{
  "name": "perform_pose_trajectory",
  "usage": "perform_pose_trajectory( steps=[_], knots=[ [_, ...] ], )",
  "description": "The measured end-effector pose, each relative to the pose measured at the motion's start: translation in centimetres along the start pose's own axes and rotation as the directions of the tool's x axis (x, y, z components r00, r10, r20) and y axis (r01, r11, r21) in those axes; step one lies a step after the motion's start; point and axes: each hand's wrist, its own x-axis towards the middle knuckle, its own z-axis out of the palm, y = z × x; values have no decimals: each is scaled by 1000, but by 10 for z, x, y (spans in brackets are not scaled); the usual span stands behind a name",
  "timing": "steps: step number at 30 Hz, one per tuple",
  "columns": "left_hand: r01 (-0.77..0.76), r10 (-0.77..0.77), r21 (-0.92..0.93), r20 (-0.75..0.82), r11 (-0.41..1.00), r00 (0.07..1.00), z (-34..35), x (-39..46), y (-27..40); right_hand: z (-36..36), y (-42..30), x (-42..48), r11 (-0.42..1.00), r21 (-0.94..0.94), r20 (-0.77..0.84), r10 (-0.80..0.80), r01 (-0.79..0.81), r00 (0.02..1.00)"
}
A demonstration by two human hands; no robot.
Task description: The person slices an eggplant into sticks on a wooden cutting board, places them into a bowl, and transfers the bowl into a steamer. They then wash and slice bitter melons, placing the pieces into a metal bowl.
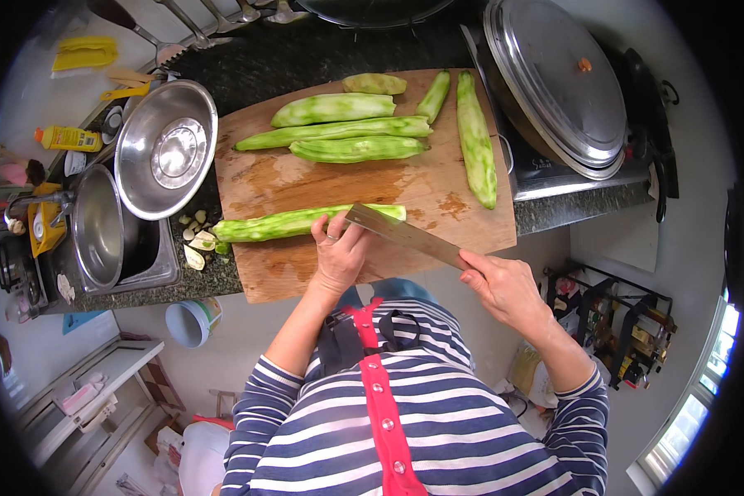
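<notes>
A long peeled green gourd (273,224) lies across the near part of a wooden cutting board (254,186). My left hand (341,248) rests with its fingertips on the gourd's near side. My right hand (502,285) grips a cleaver (409,239) by its handle; the blade reaches up and left over the gourd, close to my left fingers. Whether its edge touches the gourd I cannot tell. Several more peeled pieces lie at the board's far side, among them a thick piece (335,109), a short one (434,96) and a long one (476,139) at the right.
A steel basin (166,149) stands left of the board, by a sink with a metal bowl (99,226). Garlic cloves (192,224) and cut ends (194,258) lie on the granite counter. A large lidded pan (558,80) stands on the right; a bucket (192,322) is below the counter.
</notes>
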Motion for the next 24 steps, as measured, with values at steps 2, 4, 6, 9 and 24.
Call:
perform_pose_trajectory(
  steps=[2,4,6,9,24],
  knots=[
    [-1,1,26,0,1000,1000,0,1,1,0,-2,-2,999,28,6,38,-38,999],
    [-6,5,45,3,999,1000,1,2,0,5,-1,-6,997,57,-27,45,-43,999],
    [-14,13,57,13,998,1000,2,2,0,4,-2,-7,997,54,-13,53,-53,998],
    [-23,21,65,28,998,999,1,5,0,5,0,-7,998,61,-51,31,-28,998],
    [1,-2,42,7,999,1000,-1,11,4,52,20,28,997,64,-108,54,-48,993]
  ],
)
